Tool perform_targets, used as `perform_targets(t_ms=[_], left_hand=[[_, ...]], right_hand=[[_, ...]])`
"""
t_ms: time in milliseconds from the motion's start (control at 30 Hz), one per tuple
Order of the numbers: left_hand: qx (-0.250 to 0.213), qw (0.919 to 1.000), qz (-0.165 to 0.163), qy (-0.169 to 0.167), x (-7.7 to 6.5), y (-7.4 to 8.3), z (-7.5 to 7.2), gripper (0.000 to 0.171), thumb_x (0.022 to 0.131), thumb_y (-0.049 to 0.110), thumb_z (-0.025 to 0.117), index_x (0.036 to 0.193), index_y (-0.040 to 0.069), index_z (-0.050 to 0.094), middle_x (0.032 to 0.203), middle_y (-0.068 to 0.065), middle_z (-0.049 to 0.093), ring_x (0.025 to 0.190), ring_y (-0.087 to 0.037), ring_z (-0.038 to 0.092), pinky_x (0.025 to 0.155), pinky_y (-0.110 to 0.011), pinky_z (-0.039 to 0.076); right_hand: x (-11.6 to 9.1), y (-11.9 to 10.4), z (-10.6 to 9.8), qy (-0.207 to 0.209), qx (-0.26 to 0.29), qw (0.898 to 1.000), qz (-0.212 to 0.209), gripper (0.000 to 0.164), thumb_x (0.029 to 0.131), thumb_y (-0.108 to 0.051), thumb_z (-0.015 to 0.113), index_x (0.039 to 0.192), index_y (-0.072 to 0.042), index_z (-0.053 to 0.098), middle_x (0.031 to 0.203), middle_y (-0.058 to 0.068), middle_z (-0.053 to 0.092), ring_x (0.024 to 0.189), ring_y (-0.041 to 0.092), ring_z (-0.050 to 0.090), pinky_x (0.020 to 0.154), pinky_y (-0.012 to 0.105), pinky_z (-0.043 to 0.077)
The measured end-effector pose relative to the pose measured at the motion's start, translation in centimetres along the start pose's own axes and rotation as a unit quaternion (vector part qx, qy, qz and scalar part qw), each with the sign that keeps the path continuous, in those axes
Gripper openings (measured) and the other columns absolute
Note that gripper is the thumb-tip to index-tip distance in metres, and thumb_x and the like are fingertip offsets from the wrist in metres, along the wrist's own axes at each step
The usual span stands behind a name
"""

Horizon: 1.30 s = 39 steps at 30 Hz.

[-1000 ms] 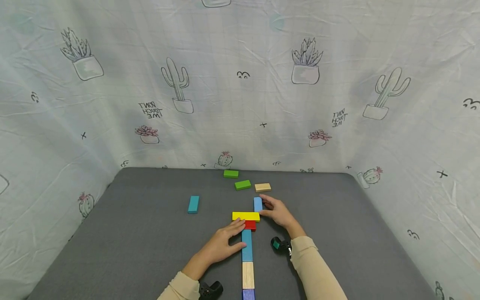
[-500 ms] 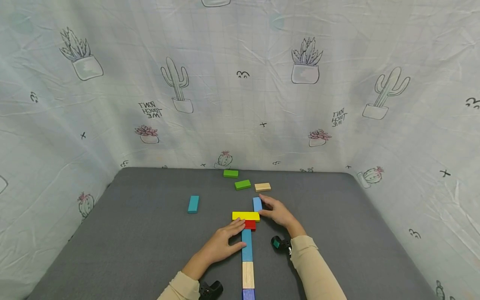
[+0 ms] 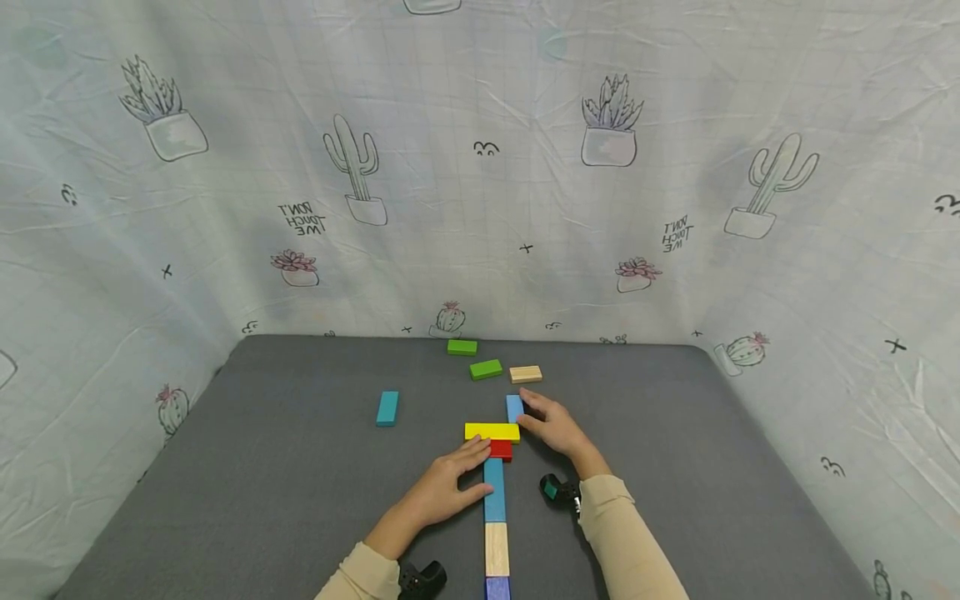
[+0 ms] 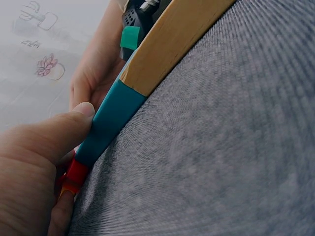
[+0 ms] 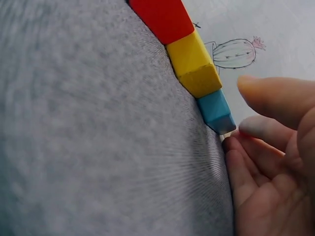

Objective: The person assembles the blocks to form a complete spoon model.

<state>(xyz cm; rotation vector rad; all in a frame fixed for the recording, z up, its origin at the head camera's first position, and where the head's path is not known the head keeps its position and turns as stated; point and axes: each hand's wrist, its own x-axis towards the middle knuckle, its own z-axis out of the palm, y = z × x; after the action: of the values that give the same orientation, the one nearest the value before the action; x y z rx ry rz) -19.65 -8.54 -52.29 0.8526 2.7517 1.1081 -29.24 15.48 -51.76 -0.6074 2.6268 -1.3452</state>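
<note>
A row of blocks runs up the table: purple, pale wood, blue, red, a crosswise yellow block, then a light blue block behind the yellow one's right end. My left hand lies along the row's left side. Its fingertips rest at the red and yellow blocks, its thumb at the blue one. At the light blue block's right side is my right hand, index finger by the far corner and thumb by the near corner. In the right wrist view, the thumb stands apart from that block.
A teal block lies off to the left on the grey table. Farther back are two green blocks and a wooden block. A patterned curtain surrounds the table's back and sides. Each wrist wears a black camera.
The light blue block has shifted very slightly left, with the right hand staying beside it. The left hand and the other blocks look the same.
</note>
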Motion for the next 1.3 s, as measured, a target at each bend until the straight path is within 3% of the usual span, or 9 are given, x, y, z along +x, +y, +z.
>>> perform_targets(t_ms=[167, 400, 600, 733, 867, 1067, 1300], left_hand=[[0.0, 1.0, 0.0, 0.0, 0.1, -0.2, 0.0, 0.063, 0.091, 0.043, 0.061, 0.14, 0.008, 0.047, 0.149, -0.003, 0.04, 0.141, -0.025, 0.033, 0.11, -0.048, 0.035], [-0.005, 1.0, 0.002, -0.001, 0.1, -0.1, 0.0, 0.062, 0.091, 0.042, 0.062, 0.14, 0.008, 0.047, 0.149, -0.003, 0.04, 0.141, -0.024, 0.032, 0.11, -0.047, 0.035], [-0.002, 1.0, 0.007, 0.001, 0.1, -0.2, 0.2, 0.062, 0.091, 0.043, 0.06, 0.14, 0.008, 0.047, 0.149, -0.003, 0.04, 0.14, -0.025, 0.033, 0.109, -0.047, 0.036], [-0.005, 1.0, 0.005, -0.001, 0.2, -0.1, 0.1, 0.062, 0.091, 0.043, 0.061, 0.14, 0.008, 0.047, 0.149, -0.002, 0.04, 0.141, -0.024, 0.032, 0.11, -0.047, 0.035], [-0.004, 1.0, 0.004, 0.002, 0.3, -0.1, 0.0, 0.062, 0.09, 0.042, 0.062, 0.14, 0.008, 0.047, 0.149, -0.003, 0.04, 0.141, -0.024, 0.032, 0.11, -0.046, 0.035], [-0.004, 1.0, 0.002, -0.001, 0.3, 0.0, 0.0, 0.063, 0.09, 0.043, 0.061, 0.14, 0.008, 0.047, 0.149, -0.002, 0.04, 0.141, -0.024, 0.032, 0.109, -0.047, 0.036], [-0.014, 0.9998, 0.004, 0.014, 0.2, -0.2, 0.1, 0.063, 0.09, 0.044, 0.061, 0.14, 0.007, 0.048, 0.15, -0.003, 0.038, 0.141, -0.024, 0.031, 0.109, -0.048, 0.036]], right_hand=[[-0.2, 0.3, 0.3, 0.038, 0.018, 0.999, -0.012, 0.053, 0.095, -0.019, 0.059, 0.141, 0.001, 0.043, 0.145, 0.018, 0.044, 0.13, 0.036, 0.046, 0.106, 0.047, 0.04], [-2.0, -3.2, 0.1, 0.085, 0.063, 0.994, -0.036, 0.045, 0.09, -0.002, 0.062, 0.131, 0.012, 0.05, 0.133, 0.028, 0.051, 0.123, 0.044, 0.049, 0.102, 0.055, 0.04], [-1.7, -1.2, 1.2, 0.119, 0.028, 0.992, -0.036, 0.045, 0.089, -0.009, 0.066, 0.13, 0.003, 0.055, 0.132, 0.02, 0.056, 0.123, 0.037, 0.052, 0.102, 0.052, 0.042], [-1.7, -0.1, 1.5, 0.121, 0.007, 0.992, -0.027, 0.047, 0.087, -0.022, 0.069, 0.131, -0.007, 0.058, 0.135, 0.011, 0.056, 0.127, 0.032, 0.05, 0.105, 0.052, 0.04], [-1.8, 0.0, 1.6, 0.116, -0.012, 0.992, -0.041, 0.051, 0.086, -0.028, 0.07, 0.132, -0.009, 0.058, 0.137, 0.009, 0.054, 0.129, 0.033, 0.048, 0.107, 0.054, 0.036], [-1.9, 0.0, 1.8, 0.103, -0.06, 0.991, -0.054, 0.047, 0.086, -0.026, 0.07, 0.129, -0.007, 0.061, 0.135, 0.007, 0.057, 0.127, 0.03, 0.051, 0.105, 0.051, 0.039], [-1.8, -0.2, 1.8, 0.098, -0.066, 0.991, -0.059, 0.045, 0.086, -0.025, 0.07, 0.127, -0.006, 0.062, 0.135, 0.005, 0.057, 0.126, 0.029, 0.052, 0.104, 0.049, 0.041]])
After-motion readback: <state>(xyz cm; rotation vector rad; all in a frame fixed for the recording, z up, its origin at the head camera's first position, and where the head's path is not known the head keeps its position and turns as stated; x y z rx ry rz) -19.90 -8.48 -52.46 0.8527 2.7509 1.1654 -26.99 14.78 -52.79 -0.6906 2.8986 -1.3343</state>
